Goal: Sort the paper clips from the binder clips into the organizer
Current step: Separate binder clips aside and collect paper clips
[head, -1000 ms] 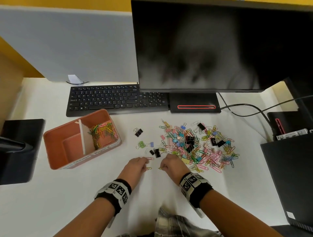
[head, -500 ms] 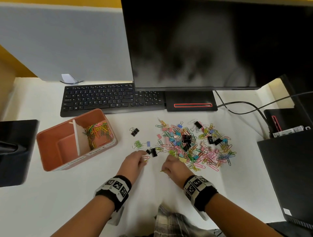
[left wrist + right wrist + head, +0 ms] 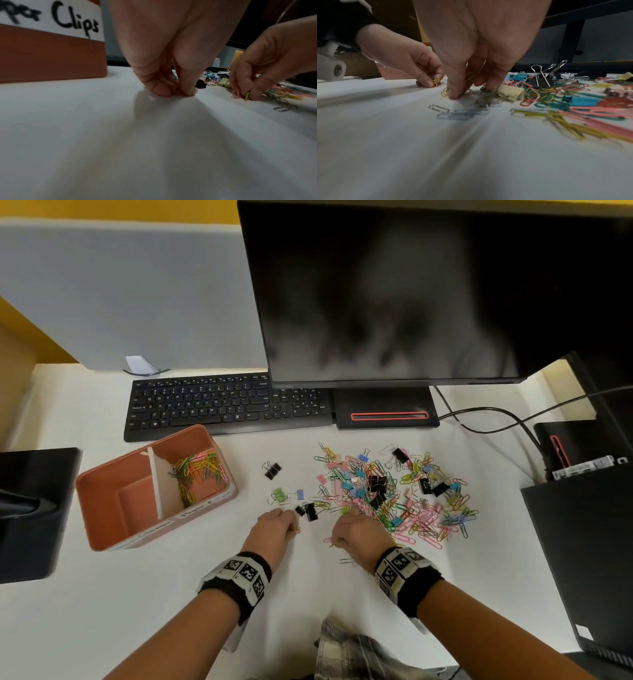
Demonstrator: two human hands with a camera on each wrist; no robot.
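Observation:
A mixed pile of coloured paper clips and binder clips [image 3: 394,494] lies on the white desk in front of the monitor. My left hand [image 3: 279,523] is down on the desk at the pile's near left, pinching small yellow and pink paper clips [image 3: 178,90] between thumb and fingers. Beside it, my right hand [image 3: 356,534] pinches yellow and pink paper clips [image 3: 447,92] at the pile's near edge, with another clip [image 3: 470,75] curled under its fingers. The orange organizer [image 3: 102,525] stands to the left, with paper clips [image 3: 198,470] in its right compartment.
A black keyboard [image 3: 226,405] and the monitor base [image 3: 387,412] lie behind the pile. A few binder clips [image 3: 273,470] sit apart, left of the pile. A loose silver clip [image 3: 346,561] lies near my right wrist. Black equipment [image 3: 589,535] flanks the right, a dark object [image 3: 30,508] the left.
Both hands have stayed low at the pile's near edge, working clips into their fingers. The head view has shifted slightly; the organizer has not moved.

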